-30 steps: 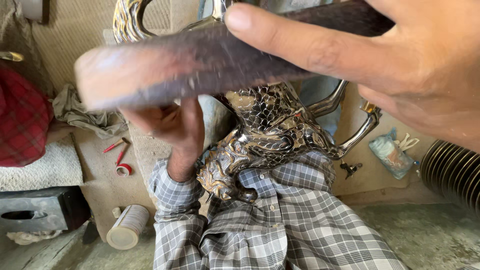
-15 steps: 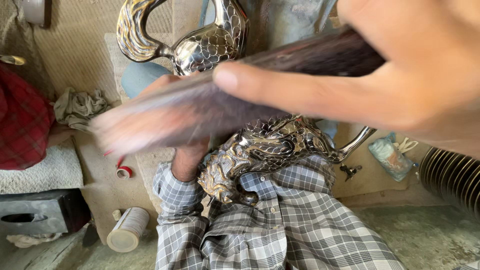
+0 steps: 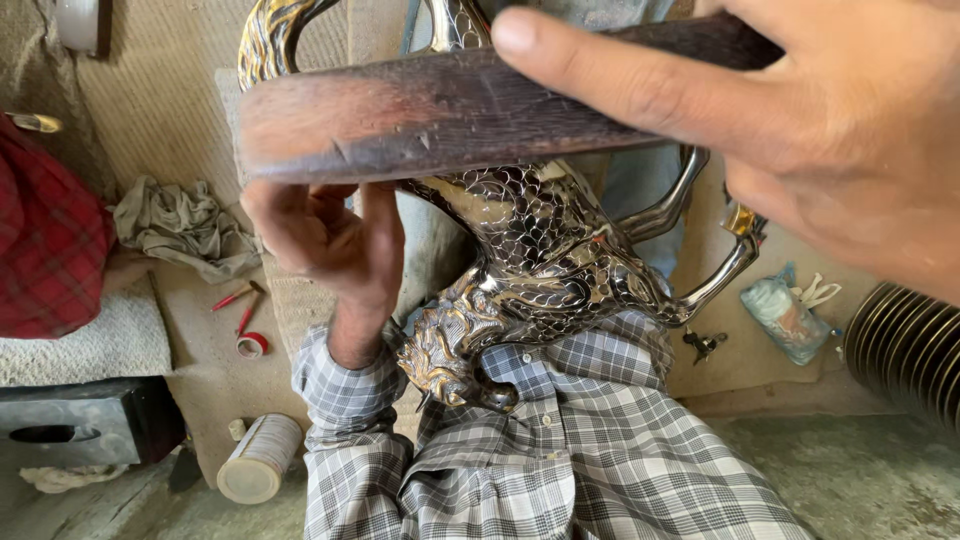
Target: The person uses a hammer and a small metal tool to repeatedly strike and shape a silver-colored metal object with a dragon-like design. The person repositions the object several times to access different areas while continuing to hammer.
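Note:
My right hand (image 3: 820,140) is close to the camera, fingers clamped over a dark, worn wooden bar (image 3: 430,115) that stretches level across the top of the view. Below it a shiny silver ornament (image 3: 540,260) with scale-patterned relief and curved handles rests against my checked shirt (image 3: 560,460). My left hand (image 3: 335,240) is under the bar's left end, fingers curled against the ornament's left side. The ornament's curved upper neck (image 3: 265,40) shows above the bar; its middle is hidden behind the bar.
On the floor to the left lie a crumpled grey rag (image 3: 180,225), a red checked cloth (image 3: 50,240), a red-handled tool (image 3: 240,300), a white cylinder (image 3: 258,460) and a black box (image 3: 80,430). A bluish packet (image 3: 785,315) and a ribbed black hose (image 3: 905,350) lie right.
The wooden bar swept down blurred across the ornament half a second ago and is now higher and level. My left hand has stayed beside the ornament.

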